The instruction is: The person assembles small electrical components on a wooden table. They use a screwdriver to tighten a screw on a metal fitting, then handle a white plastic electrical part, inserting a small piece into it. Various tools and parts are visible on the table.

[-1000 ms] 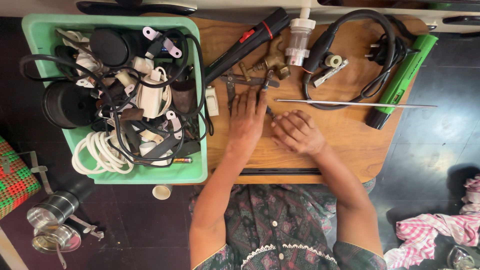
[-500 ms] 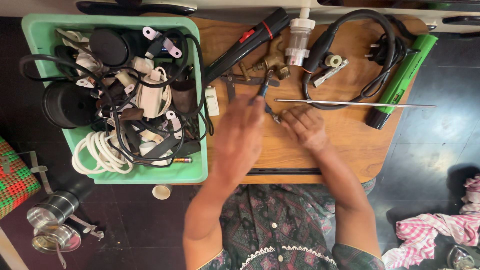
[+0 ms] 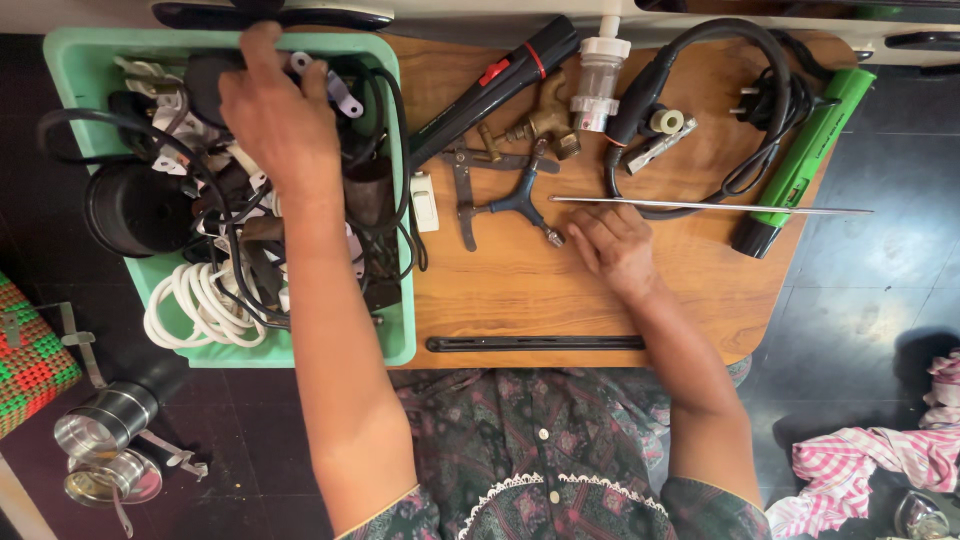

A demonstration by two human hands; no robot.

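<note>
Your left hand (image 3: 275, 115) is spread loosely over the tangled cables (image 3: 230, 240) in the green bin (image 3: 400, 340), gripping nothing. Your right hand (image 3: 615, 250) rests flat on the table (image 3: 520, 290) beside the three-armed wrench (image 3: 515, 205), fingers relaxed, empty.

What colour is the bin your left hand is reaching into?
The bin under the left hand is light mint green, full of black and white cables; the head view shows it.
</note>
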